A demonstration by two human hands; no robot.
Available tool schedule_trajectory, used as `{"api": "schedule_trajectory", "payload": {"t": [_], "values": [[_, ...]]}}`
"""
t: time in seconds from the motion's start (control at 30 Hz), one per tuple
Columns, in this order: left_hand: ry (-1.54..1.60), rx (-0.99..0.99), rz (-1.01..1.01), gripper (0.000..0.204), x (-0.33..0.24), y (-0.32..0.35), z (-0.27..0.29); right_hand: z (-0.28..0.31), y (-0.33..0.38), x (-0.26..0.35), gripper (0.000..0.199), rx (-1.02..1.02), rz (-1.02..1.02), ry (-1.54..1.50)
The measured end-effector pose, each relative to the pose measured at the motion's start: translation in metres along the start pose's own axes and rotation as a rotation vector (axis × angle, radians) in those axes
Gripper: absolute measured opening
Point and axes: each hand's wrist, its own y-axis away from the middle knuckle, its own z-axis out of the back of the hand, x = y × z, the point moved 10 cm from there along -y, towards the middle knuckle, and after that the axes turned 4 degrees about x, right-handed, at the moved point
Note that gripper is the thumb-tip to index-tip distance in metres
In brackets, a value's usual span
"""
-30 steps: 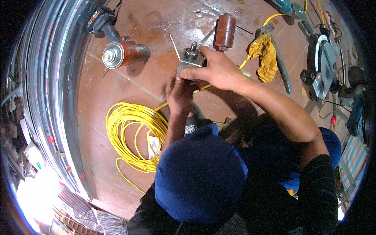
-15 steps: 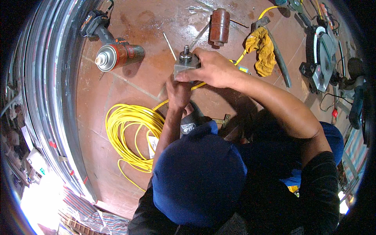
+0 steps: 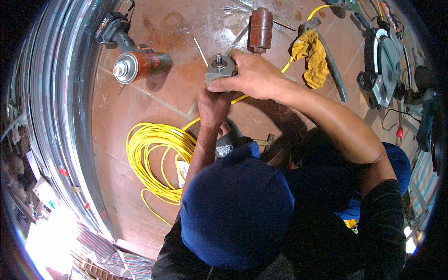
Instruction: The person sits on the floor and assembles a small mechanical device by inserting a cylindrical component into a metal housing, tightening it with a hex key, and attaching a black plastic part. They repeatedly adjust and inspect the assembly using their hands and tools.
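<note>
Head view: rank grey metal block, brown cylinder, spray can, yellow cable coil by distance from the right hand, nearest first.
1. Grey metal block: gripped by the right hand, at its left.
2. Brown cylinder: just above the hand.
3. Spray can: farther left.
4. Yellow cable coil: lower left, farthest.

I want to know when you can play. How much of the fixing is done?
Looks like the middle of it. Done: tools are laid out on the reddish tiled floor, with the coil of yellow cable nearby. In hand: the right hand grips a small grey metal block with a shaft on top, and the left hand steadies it from below. Left: I can't tell how much remains.
</note>
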Motion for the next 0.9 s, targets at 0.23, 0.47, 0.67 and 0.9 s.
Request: {"api": "schedule_trajectory", "payload": {"t": [0.23,0.47,0.67,0.9], "values": [[0.092,-0.057,-0.147,0.030,0.019,-0.007,0.001,0.001,0.012,0.022,0.077,-0.001,0.063,0.146],[0.151,-0.030,-0.120,0.034,0.017,0.001,-0.001,-0.001,0.018,0.036,0.073,-0.014,0.144,0.175],[-0.005,-0.025,-0.101,0.030,0.007,0.003,-0.002,-0.004,0.018,0.038,0.069,0.008,0.129,0.229],[0.101,-0.027,-0.031,0.029,0.030,0.008,-0.003,-0.006,0.018,0.033,0.072,0.047,0.119,0.144]]}}
